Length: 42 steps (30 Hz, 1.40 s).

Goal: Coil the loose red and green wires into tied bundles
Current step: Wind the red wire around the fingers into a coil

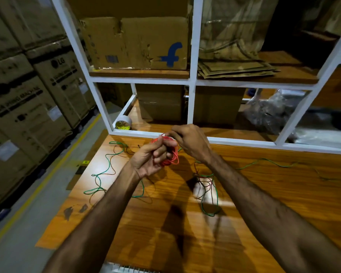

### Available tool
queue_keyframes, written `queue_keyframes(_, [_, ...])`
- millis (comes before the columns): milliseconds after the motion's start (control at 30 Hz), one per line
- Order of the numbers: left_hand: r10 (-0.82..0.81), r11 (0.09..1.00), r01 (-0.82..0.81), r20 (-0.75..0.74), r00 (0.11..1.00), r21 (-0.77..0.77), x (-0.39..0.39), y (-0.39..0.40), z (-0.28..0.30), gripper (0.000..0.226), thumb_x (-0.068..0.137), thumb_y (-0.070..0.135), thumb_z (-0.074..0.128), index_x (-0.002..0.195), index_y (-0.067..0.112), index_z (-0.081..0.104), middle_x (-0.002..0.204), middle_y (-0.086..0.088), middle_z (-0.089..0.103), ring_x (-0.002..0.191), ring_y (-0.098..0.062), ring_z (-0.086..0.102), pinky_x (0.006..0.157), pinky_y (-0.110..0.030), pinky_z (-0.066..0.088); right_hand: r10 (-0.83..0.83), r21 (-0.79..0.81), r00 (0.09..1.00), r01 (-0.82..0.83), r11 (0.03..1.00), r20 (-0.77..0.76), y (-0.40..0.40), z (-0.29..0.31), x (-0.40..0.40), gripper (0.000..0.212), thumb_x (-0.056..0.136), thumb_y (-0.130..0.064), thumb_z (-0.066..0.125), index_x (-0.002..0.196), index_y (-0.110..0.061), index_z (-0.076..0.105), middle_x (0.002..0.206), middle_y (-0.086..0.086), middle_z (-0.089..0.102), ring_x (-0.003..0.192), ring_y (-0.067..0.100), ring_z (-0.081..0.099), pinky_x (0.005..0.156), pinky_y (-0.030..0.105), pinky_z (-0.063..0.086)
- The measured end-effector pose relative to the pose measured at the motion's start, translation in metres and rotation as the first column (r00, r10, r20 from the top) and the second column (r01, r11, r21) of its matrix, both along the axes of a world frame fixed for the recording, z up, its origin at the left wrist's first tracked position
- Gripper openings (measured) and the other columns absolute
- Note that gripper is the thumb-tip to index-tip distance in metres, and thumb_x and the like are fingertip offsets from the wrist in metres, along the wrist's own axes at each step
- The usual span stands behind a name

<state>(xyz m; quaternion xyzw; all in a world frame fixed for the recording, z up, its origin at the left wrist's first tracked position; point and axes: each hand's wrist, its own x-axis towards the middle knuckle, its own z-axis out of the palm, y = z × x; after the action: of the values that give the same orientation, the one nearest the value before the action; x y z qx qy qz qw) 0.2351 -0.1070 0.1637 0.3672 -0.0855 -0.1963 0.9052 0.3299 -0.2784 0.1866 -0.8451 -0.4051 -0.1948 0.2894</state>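
Note:
A coil of red wire (172, 159) is held above the wooden table (264, 194), near its far edge. My left hand (149, 160) grips the coil from the left, fingers curled around its loops. My right hand (189, 142) pinches the red wire's free end just above the coil, fingertips at the top of the bundle. Loose green wire (104, 174) snakes over the table's left side, and more green wire (215, 198) lies tangled with a dark strand under my right forearm, trailing off to the right.
A white metal shelf frame (192, 79) stands right behind the table, holding cardboard boxes (138, 42) and plastic bags. A tape roll (123, 123) sits on the lower shelf at left. Stacked cartons (28, 99) line the aisle on the left.

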Motion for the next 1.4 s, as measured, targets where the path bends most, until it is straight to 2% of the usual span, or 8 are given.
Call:
queue_keyframes(200, [0.299, 0.875, -0.301, -0.067, 0.952, -0.379, 0.006, -0.003, 0.026, 0.040, 0.102, 0.019, 0.043, 0.123, -0.009, 0.063, 0.093, -0.009, 0.077, 0.083, -0.019, 0.077, 0.082, -0.027, 0.062, -0.055, -0.080, 0.993, 0.046, 0.996, -0.107, -0.009, -0.025, -0.004, 0.050, 0.104, -0.061, 0.033, 0.089, -0.023, 0.062, 0.072, 0.005, 0.067, 0.067, 0.030, 0.064, 0.056, 0.040, 0.047])
queue_keyframes(433, [0.497, 0.810, -0.528, -0.178, 0.849, -0.254, 0.024, 0.008, 0.018, 0.032, 0.078, -0.009, 0.065, 0.107, -0.003, 0.077, 0.120, -0.012, 0.074, 0.106, -0.023, 0.074, 0.101, -0.033, 0.055, -0.020, -0.262, 0.999, 0.012, 0.965, -0.027, 0.000, -0.025, -0.023, 0.038, 0.108, -0.050, 0.040, 0.097, -0.021, 0.061, 0.083, 0.009, 0.071, 0.078, 0.035, 0.066, 0.061, 0.038, 0.043])
queue_keyframes(567, [0.639, 0.711, -0.671, -0.204, 0.742, -0.212, 0.043, 0.028, 0.009, 0.059, 0.077, -0.013, 0.056, 0.134, -0.001, 0.060, 0.126, -0.009, 0.071, 0.112, -0.018, 0.071, 0.103, -0.025, 0.052, 0.016, -0.358, 0.997, -0.042, 0.933, -0.076, 0.006, -0.016, -0.033, 0.031, 0.108, -0.045, 0.046, 0.092, -0.021, 0.058, 0.084, 0.007, 0.068, 0.081, 0.031, 0.066, 0.064, 0.036, 0.037])
queue_keyframes(733, [0.748, 0.647, -0.719, -0.027, 0.663, 0.254, 0.049, 0.044, -0.009, 0.037, 0.098, 0.002, 0.056, 0.131, 0.015, 0.066, 0.139, -0.002, 0.065, 0.124, -0.013, 0.062, 0.115, -0.033, 0.042, 0.060, -0.434, 0.988, -0.118, 0.893, -0.146, 0.023, -0.003, -0.035, 0.039, 0.109, -0.046, 0.043, 0.090, -0.018, 0.063, 0.080, 0.005, 0.067, 0.072, 0.023, 0.062, 0.064, 0.036, 0.045])
queue_keyframes(933, [0.660, 0.227, -0.713, 0.433, 0.614, 0.664, 0.034, 0.029, -0.024, 0.029, 0.096, 0.014, 0.066, 0.125, 0.008, 0.068, 0.107, -0.005, 0.073, 0.098, -0.014, 0.068, 0.077, -0.008, 0.049, 0.066, -0.413, 0.995, -0.091, 0.906, -0.074, 0.044, 0.013, -0.022, 0.031, 0.101, -0.054, 0.055, 0.114, -0.033, 0.073, 0.106, 0.005, 0.075, 0.102, 0.028, 0.067, 0.076, 0.035, 0.043])
queue_keyframes(1100, [0.400, 0.416, -0.517, 0.360, 0.843, 0.748, 0.018, 0.049, -0.032, 0.057, 0.102, 0.052, 0.052, 0.078, 0.003, 0.071, 0.054, -0.020, 0.053, 0.049, -0.026, 0.054, 0.057, -0.037, 0.047, 0.007, -0.358, 1.000, -0.015, 0.934, -0.024, 0.039, 0.024, -0.003, 0.039, 0.091, -0.067, 0.063, 0.097, -0.032, 0.077, 0.089, -0.003, 0.075, 0.088, 0.024, 0.069, 0.068, 0.034, 0.046])
queue_keyframes(1233, [0.107, 0.722, -0.175, 0.141, 0.984, 0.670, 0.005, 0.060, -0.035, 0.058, 0.101, 0.048, 0.057, 0.095, -0.008, 0.072, 0.044, -0.010, 0.038, 0.038, -0.018, 0.048, 0.070, -0.043, 0.048, -0.024, -0.279, 1.000, 0.021, 0.960, -0.008, 0.037, 0.019, -0.001, 0.039, 0.095, -0.064, 0.056, 0.094, -0.030, 0.077, 0.086, -0.007, 0.074, 0.082, 0.020, 0.068, 0.064, 0.039, 0.053])
queue_keyframes(1400, [-0.220, 0.853, 0.180, 0.024, 0.975, 0.490, -0.009, 0.061, -0.023, 0.039, 0.097, 0.019, 0.062, 0.114, -0.017, 0.066, 0.040, 0.001, 0.039, 0.039, -0.012, 0.044, 0.079, -0.027, 0.051, -0.051, -0.227, 0.999, 0.048, 0.973, -0.007, 0.044, -0.014, -0.011, 0.043, 0.100, -0.061, 0.044, 0.093, -0.027, 0.070, 0.088, -0.004, 0.073, 0.083, 0.024, 0.068, 0.061, 0.039, 0.049])
